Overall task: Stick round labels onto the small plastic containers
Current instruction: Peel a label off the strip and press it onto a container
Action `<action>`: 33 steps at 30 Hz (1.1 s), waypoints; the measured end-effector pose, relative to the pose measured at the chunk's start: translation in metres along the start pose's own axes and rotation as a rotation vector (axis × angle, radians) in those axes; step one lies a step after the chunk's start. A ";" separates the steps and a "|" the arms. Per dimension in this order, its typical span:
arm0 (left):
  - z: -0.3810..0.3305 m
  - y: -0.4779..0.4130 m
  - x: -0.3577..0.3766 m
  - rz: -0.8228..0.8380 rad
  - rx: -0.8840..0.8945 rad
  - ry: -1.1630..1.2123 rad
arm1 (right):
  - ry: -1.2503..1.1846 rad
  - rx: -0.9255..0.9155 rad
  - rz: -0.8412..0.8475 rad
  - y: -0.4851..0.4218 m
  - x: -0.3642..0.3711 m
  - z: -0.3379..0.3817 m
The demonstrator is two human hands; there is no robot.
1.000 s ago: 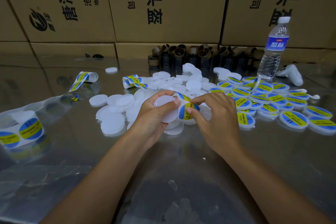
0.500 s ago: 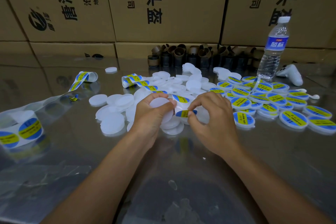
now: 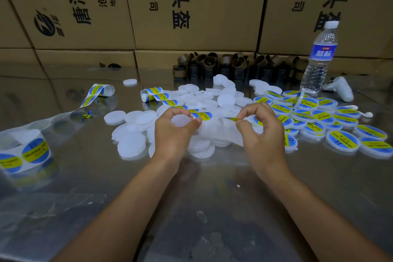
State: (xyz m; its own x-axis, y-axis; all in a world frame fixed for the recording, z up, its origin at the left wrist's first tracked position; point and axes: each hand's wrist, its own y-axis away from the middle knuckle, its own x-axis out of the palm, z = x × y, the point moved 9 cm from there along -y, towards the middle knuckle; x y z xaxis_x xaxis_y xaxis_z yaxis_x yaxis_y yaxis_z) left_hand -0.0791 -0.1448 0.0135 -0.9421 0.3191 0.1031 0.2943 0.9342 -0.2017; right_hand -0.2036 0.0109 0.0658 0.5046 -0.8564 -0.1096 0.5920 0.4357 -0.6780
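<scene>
L hand (image 3: 171,134) grips blank white container (image 3: 180,121), contents not visible. R hand (image 3: 263,136) pinches loose label (image 3: 232,119) btwn thumb & fingertip. Labelled containers (image 3: 321,116) heaped at right.

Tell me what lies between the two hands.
In the head view, a label strip and unlabelled white containers lie between the left hand and right hand.

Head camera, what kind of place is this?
Likely a small packing workshop or warehouse: stacked cartons behind a steel table, heaps of labelled containers, a label roll.
</scene>
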 end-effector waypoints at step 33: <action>-0.003 0.021 0.048 0.460 -0.402 0.641 | -0.563 0.516 0.270 0.018 0.041 -0.027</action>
State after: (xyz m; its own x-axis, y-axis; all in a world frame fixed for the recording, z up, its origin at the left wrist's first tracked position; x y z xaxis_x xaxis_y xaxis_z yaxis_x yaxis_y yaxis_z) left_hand -0.1174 -0.1094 0.0174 -0.4808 0.5925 0.6463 0.7698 0.6381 -0.0123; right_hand -0.1891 -0.0240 0.0294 0.8310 -0.4948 0.2542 0.5502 0.7984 -0.2445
